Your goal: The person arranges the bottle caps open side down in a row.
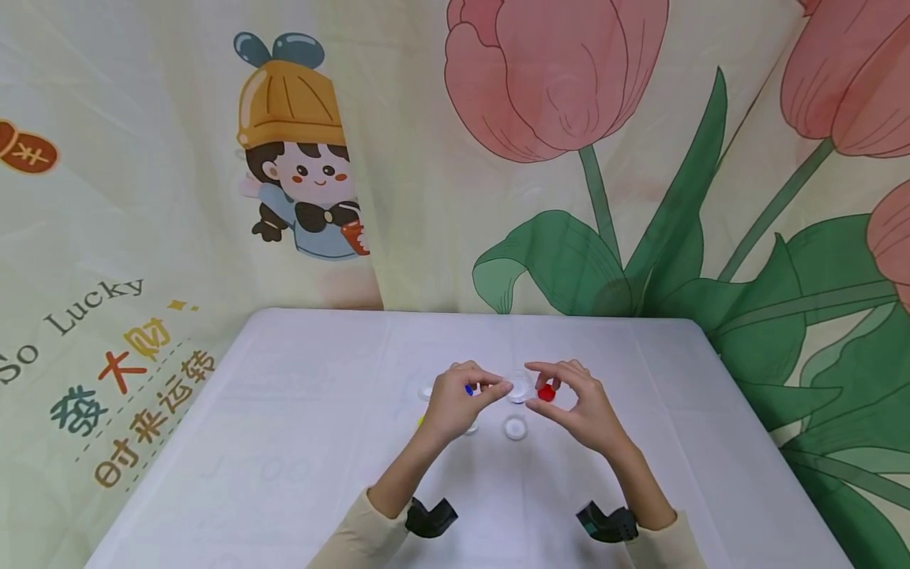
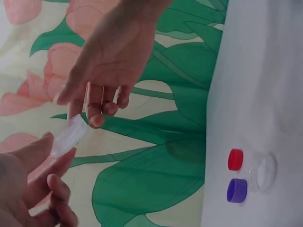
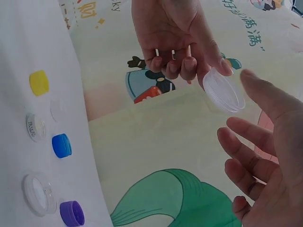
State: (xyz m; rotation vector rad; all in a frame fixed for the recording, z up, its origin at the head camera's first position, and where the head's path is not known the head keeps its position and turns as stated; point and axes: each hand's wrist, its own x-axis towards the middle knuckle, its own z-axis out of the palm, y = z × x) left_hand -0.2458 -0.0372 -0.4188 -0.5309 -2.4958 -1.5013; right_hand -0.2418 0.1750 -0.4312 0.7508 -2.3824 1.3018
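My left hand (image 1: 455, 399) pinches a clear, round plastic lid (image 3: 223, 92) at its edge between thumb and forefinger, holding it up above the table. Around the lid's other side, my right hand (image 1: 579, 395) is spread with thumb and fingers apart and nothing between them; in the right wrist view a gap shows between its fingertips (image 3: 232, 124) and the lid. Beyond the hands lie a red cap (image 1: 546, 393) and a purple cap (image 2: 236, 190), beside a clear round piece (image 2: 263, 172).
A white table (image 1: 284, 474) bears more small pieces: a yellow cap (image 3: 39, 82), a blue cap (image 3: 61, 145), a clear cap with dark lettering (image 3: 34, 127) and a clear ring-shaped piece (image 1: 515, 427). Behind the table hangs a printed cloth (image 1: 419, 197) with tulips and a cartoon figure.
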